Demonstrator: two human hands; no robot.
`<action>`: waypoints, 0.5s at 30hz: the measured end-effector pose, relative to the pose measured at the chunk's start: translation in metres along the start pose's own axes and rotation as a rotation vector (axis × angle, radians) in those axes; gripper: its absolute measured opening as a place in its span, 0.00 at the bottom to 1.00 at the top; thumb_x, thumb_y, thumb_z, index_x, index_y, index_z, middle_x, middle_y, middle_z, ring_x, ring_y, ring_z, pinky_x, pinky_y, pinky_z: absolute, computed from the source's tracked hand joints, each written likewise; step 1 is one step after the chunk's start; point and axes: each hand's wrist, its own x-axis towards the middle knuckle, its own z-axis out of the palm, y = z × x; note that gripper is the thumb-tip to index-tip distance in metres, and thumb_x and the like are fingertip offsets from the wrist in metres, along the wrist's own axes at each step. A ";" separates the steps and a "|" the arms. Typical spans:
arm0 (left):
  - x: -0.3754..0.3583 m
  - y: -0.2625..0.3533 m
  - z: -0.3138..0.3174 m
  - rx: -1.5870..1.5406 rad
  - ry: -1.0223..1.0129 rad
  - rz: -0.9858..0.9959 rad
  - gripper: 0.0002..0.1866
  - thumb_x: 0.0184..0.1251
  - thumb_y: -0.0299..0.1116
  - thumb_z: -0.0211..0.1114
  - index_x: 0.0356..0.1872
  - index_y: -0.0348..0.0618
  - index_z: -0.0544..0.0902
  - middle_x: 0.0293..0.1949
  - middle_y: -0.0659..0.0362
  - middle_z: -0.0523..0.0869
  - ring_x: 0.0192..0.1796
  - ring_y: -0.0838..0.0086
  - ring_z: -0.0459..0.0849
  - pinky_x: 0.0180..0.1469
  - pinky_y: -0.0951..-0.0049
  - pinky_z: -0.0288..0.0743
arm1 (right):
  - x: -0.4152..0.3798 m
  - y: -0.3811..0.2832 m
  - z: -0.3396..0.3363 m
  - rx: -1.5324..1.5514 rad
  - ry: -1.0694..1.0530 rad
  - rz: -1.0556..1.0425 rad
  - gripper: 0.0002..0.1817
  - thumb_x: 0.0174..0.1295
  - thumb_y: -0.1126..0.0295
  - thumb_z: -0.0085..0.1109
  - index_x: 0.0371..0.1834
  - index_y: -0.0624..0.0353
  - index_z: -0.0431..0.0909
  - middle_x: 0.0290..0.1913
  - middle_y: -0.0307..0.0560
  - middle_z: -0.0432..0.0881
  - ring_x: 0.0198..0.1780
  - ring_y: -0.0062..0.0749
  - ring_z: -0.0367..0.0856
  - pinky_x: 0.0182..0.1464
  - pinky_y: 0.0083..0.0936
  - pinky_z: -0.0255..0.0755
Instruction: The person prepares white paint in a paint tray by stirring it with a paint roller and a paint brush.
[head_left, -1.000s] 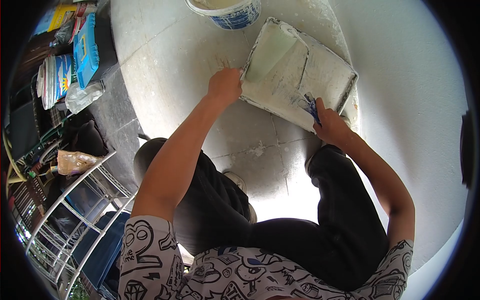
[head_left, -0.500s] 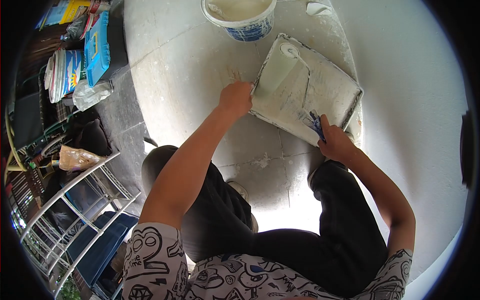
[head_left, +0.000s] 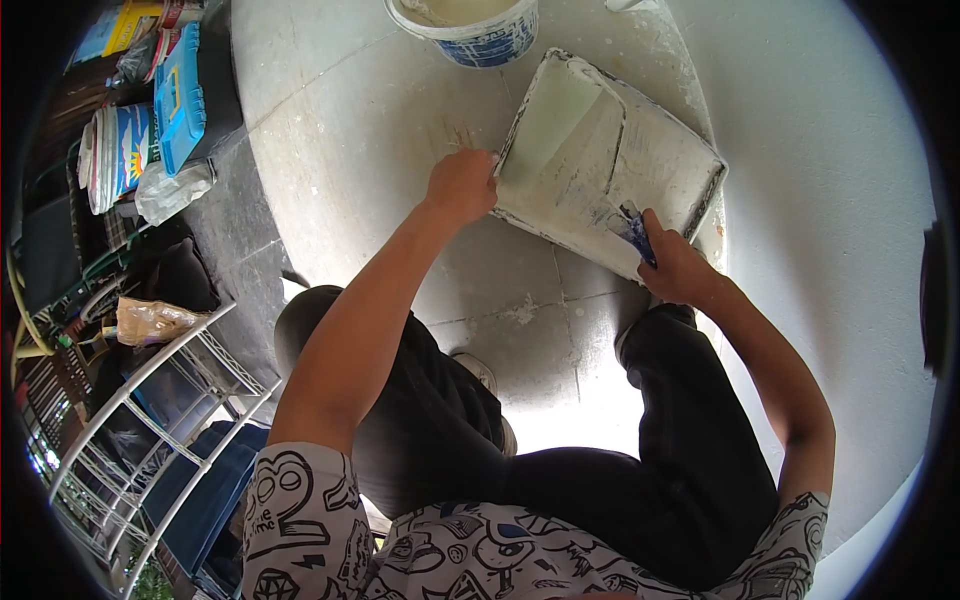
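Note:
A paint tray [head_left: 660, 165], crusted with white paint, lies at an angle on the floor. My left hand [head_left: 463, 187] is closed on the tray's left edge. My right hand [head_left: 680, 262] is wrapped round the blue, paint-stained handle of a paint roller [head_left: 637, 232] at the tray's near right side. From the handle, the roller's thin wire frame runs across the tray to its far end. The white roller head [head_left: 582, 68] is hard to tell from the paint near the far edge. Pale wet paint [head_left: 545, 125] covers the tray's left part.
Beyond the tray stands a blue and white paint bucket [head_left: 480, 40] with pale paint inside. A white wall [head_left: 800, 130] rises on the right. To the left are a blue toolbox [head_left: 180, 100], a plastic bag [head_left: 172, 190] and a white metal rack [head_left: 150, 400].
The roller head has moved away from me, closer to the tray's far edge. Both hands keep their grips, and the view has shifted slightly.

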 end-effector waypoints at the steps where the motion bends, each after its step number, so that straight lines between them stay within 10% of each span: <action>1: 0.000 0.000 -0.001 -0.001 -0.008 0.004 0.19 0.65 0.31 0.67 0.57 0.43 0.86 0.33 0.43 0.86 0.41 0.48 0.87 0.45 0.52 0.80 | 0.000 -0.001 -0.001 -0.016 -0.011 0.007 0.36 0.59 0.76 0.59 0.69 0.72 0.52 0.35 0.75 0.81 0.42 0.71 0.83 0.50 0.54 0.76; 12: 0.001 -0.004 0.000 -0.004 -0.009 -0.008 0.21 0.64 0.31 0.67 0.60 0.45 0.86 0.31 0.45 0.87 0.40 0.49 0.87 0.44 0.53 0.81 | 0.000 -0.006 -0.003 -0.115 -0.016 -0.040 0.35 0.58 0.77 0.60 0.67 0.71 0.53 0.34 0.73 0.80 0.41 0.70 0.83 0.49 0.54 0.77; 15: -0.002 -0.004 0.000 -0.033 0.047 0.019 0.12 0.64 0.30 0.68 0.47 0.41 0.88 0.36 0.45 0.89 0.42 0.48 0.88 0.46 0.51 0.81 | -0.002 -0.008 -0.002 -0.091 -0.023 -0.021 0.36 0.58 0.77 0.60 0.68 0.71 0.53 0.34 0.73 0.80 0.41 0.70 0.83 0.49 0.54 0.77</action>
